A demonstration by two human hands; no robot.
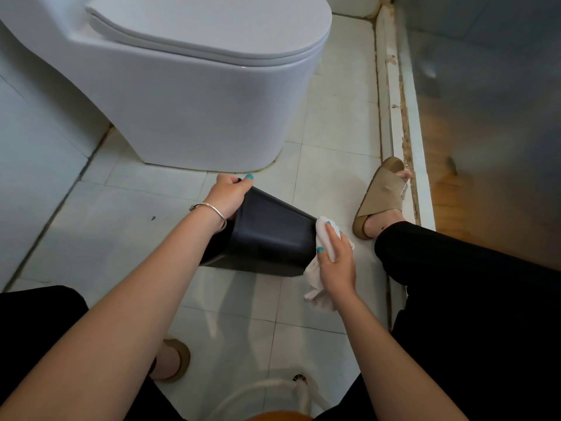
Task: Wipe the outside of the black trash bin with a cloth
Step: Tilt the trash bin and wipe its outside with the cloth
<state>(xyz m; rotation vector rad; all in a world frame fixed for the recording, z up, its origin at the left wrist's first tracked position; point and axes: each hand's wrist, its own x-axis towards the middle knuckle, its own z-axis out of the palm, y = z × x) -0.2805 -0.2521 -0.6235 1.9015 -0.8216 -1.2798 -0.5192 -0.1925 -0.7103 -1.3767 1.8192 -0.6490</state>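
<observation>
The black trash bin (270, 235) is tipped on its side just above the tiled floor, its open end toward the left and its base toward the right. My left hand (226, 196) grips the bin's rim, fingers curled over the edge. My right hand (335, 256) holds a white cloth (321, 238) and presses it against the bin's base end. A loose corner of the cloth hangs down below my wrist.
A white toilet (188, 86) stands close behind the bin. My sandalled right foot (379, 199) rests by a raised white threshold (400, 117) on the right, my left foot (173, 360) lower down. A white hose (273, 387) and floor drain (300, 378) lie at the bottom.
</observation>
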